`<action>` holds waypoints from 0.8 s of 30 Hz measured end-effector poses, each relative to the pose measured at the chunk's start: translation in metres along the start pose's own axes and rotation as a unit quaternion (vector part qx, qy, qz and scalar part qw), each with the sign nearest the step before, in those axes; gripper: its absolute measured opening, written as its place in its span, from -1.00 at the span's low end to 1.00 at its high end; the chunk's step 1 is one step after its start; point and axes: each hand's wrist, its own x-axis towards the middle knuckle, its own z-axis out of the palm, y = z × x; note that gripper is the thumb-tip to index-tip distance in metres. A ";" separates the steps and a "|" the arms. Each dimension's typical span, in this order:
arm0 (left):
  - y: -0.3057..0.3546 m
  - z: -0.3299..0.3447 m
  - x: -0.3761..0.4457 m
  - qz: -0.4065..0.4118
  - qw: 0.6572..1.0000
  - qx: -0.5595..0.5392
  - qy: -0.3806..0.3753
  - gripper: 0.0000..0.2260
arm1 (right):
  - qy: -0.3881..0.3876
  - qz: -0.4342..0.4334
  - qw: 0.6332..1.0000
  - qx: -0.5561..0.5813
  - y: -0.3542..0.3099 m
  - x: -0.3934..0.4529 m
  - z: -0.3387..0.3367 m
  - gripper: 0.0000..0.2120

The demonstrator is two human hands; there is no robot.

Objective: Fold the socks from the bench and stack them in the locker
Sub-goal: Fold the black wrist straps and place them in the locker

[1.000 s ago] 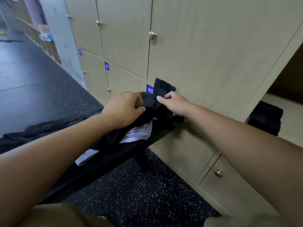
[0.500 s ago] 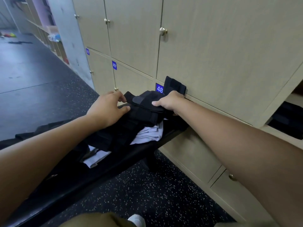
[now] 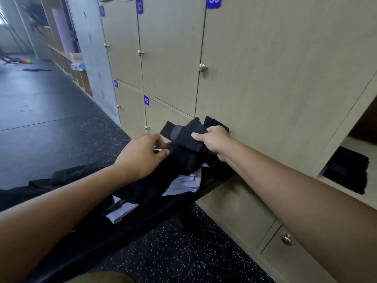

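At frame center our right hand (image 3: pixel 216 140) clenches a soft black sock (image 3: pixel 184 137); our left hand (image 3: pixel 140 156) pinches limp dark fabric (image 3: pixel 155 180) on the bench (image 3: pixel 212 181).

blk socks (image 3: pixel 184 139) bunched atop bench (image 3: pixel 142 213), folded stack (image 3: pixel 346 170) in locker (image 3: pixel 355 139)

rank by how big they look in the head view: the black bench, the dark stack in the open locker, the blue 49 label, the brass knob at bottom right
1. black bench
2. dark stack in the open locker
3. and 4. blue 49 label and brass knob: look alike, and the knob is nearer the camera, so unranked.
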 end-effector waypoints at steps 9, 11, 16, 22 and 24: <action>0.076 -0.016 -0.001 -0.143 0.888 -0.420 -0.121 -0.67 | 0.082 -0.154 0.982 0.075 -0.022 -0.076 -0.061 -0.79; 0.099 -0.015 -0.003 -0.141 0.852 -0.469 -0.183 -0.68 | 0.106 -0.194 0.975 0.017 -0.020 -0.102 -0.075 -0.81; 0.157 0.002 -0.007 -0.092 0.754 -0.605 -0.239 -0.60 | 0.162 -0.271 0.939 -0.135 -0.003 -0.158 -0.103 -0.86; 0.175 0.013 -0.016 -0.063 0.750 -0.608 -0.254 -0.63 | 0.147 -0.289 0.927 -0.186 0.015 -0.188 -0.113 -0.69; 0.171 0.013 -0.020 -0.062 0.742 -0.619 -0.250 -0.73 | 0.138 -0.278 0.933 -0.181 0.015 -0.190 -0.113 -0.66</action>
